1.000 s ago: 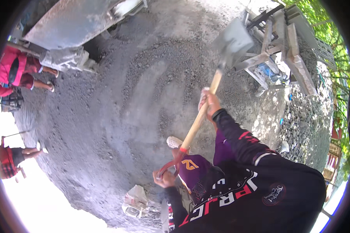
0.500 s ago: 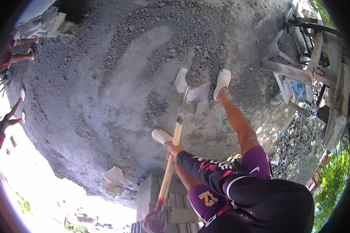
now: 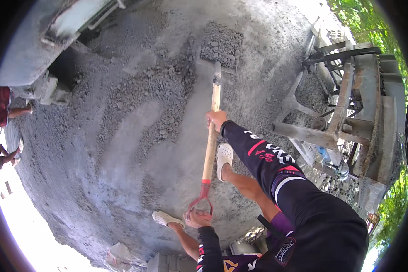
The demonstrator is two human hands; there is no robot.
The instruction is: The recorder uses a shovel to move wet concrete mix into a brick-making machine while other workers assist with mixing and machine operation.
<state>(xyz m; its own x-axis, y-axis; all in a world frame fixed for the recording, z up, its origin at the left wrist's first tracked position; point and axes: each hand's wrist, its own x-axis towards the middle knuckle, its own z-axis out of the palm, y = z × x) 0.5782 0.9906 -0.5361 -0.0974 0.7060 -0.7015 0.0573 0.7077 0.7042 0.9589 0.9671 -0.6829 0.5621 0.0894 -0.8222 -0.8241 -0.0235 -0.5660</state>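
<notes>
A shovel (image 3: 210, 156) with a pale wooden shaft and a red D-shaped handle stretches away in front of me. My right hand (image 3: 216, 119) is wrapped round the shaft at about its middle. At the near end my left hand (image 3: 198, 218) grips the red handle. Grey gravel (image 3: 221, 44) is heaped on the blade and hides most of it. Whether the blade touches the ground cannot be told. To the left of the blade lies a loose spread of gravel (image 3: 167, 86) on the dusty ground.
A rusty metal frame machine (image 3: 344, 109) stands at the right. Another large grey metal body (image 3: 36, 50) fills the far left corner, near broken concrete blocks (image 3: 50, 90). Other people's limbs (image 3: 18, 111) show at the left edge. A pale sack (image 3: 119, 255) lies at the near left.
The shovel has moved forward, and its blade now carries a full heap of gravel. My right hand has travelled away from me with the shaft. My feet and view have shifted.
</notes>
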